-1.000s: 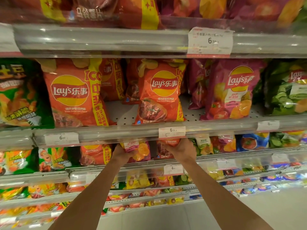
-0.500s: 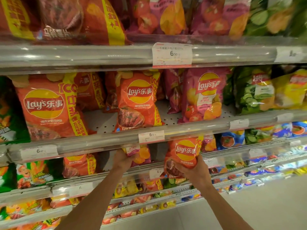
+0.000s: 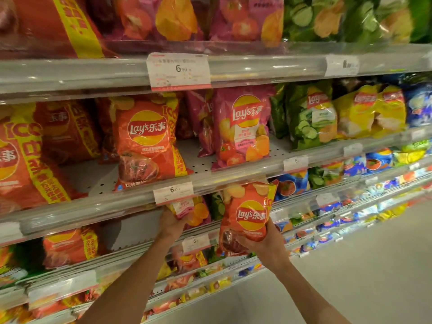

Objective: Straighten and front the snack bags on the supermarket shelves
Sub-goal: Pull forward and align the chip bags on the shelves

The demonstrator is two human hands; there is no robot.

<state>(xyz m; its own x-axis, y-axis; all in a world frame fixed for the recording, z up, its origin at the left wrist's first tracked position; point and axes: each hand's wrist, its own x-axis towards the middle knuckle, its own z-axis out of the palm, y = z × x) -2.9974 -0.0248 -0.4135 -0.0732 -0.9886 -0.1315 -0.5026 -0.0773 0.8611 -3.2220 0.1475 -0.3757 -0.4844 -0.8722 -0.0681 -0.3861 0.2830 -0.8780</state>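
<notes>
At the front edge of the third shelf down, my right hand (image 3: 264, 244) grips an orange Lay's bag (image 3: 246, 216) from below, fingers curled round its lower half; the bag stands upright, logo facing me, out in front of the shelf rail and clear of the row behind it. My left hand (image 3: 171, 224) reaches under the price rail (image 3: 117, 206) of the shelf above and clasps a pink-labelled chip bag (image 3: 191, 210) that sits on that same third shelf; its fingertips are hidden behind the bag. Further left on this shelf stands another orange bag (image 3: 70, 245), with a bare gap between it and my left hand.

On the shelf above, an orange barbecue bag (image 3: 147, 141) stands at the front edge, a magenta tomato bag (image 3: 240, 129) to its right, then green cucumber bags (image 3: 308, 115) and yellow bags (image 3: 371, 111). A white price tag (image 3: 178, 70) hangs on the top shelf's rail.
</notes>
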